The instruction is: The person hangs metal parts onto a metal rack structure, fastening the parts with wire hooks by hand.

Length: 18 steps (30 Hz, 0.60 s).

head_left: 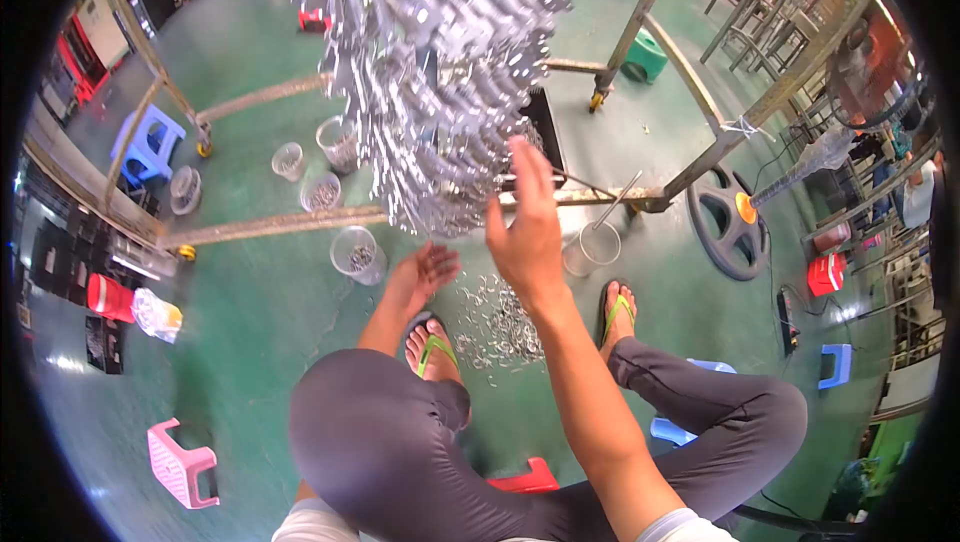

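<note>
A dense hanging cluster of shiny metal parts [430, 112] fills the top middle, blurred in places. My right hand [527, 227] is raised at its lower right side, fingers stretched upward and thumb apart; I cannot tell whether the fingertips touch the parts. Below the cluster, my left hand [425, 274] has its fingers spread, palm partly up, with nothing visible in it. Loose small metal pieces [508, 330] lie scattered on the green floor between my feet. Left of my left hand stands a clear plastic tub [358, 254] with metal pieces inside.
A wheeled metal frame [270, 230] surrounds the cluster. More clear tubs [321, 192] stand behind its front bar. A clear container with a rod [600, 242] is at right, near a fan's round base [728, 222]. Stools stand around, one pink [180, 462], one blue [152, 142].
</note>
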{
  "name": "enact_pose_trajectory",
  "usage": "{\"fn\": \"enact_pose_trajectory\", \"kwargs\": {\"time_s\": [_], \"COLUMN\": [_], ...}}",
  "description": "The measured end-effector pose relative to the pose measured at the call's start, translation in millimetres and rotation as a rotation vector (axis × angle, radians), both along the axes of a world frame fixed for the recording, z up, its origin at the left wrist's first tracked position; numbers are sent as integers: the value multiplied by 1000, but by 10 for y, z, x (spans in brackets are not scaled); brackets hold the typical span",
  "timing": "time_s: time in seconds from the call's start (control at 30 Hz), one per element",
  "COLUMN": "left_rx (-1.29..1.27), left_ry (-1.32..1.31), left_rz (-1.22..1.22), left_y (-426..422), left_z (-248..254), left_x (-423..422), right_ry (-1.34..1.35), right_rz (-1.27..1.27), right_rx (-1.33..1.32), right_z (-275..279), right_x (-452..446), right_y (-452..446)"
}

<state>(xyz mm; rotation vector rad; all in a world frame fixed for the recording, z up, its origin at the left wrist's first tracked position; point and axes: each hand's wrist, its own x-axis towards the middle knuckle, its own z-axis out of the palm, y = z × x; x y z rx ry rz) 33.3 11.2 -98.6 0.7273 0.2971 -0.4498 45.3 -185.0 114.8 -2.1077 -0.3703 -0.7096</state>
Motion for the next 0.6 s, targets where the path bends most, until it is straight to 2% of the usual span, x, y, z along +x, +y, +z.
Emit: {"fn": "enact_pose_trajectory", "kwargs": {"time_s": [0.03,0.17,0.3,0.43,0.5,0.6], "left_rx": [54,300,516,732,833,908], "left_ry": [1,-36,-139,-350,-462,-509], "left_rz": [-48,-207,-281,-331,-351,-425], "left_y": [53,306,549,693,680,703], "left_z": [53,626,1556,2520,2973,3216], "left_x": [-86,-392,-572,-549,-493,-408], "right_ry": [-65,-47,-23,-183,-190,-149], "right_rz": [-8,-5,4,52,115,172], "right_rx": [-79,-35,56,206,199,245], "right_z": [-42,8,151,524,623,546], "right_x": [29,48,67,175,234,262], "right_y": [17,41,46,37,-2,-193]}}
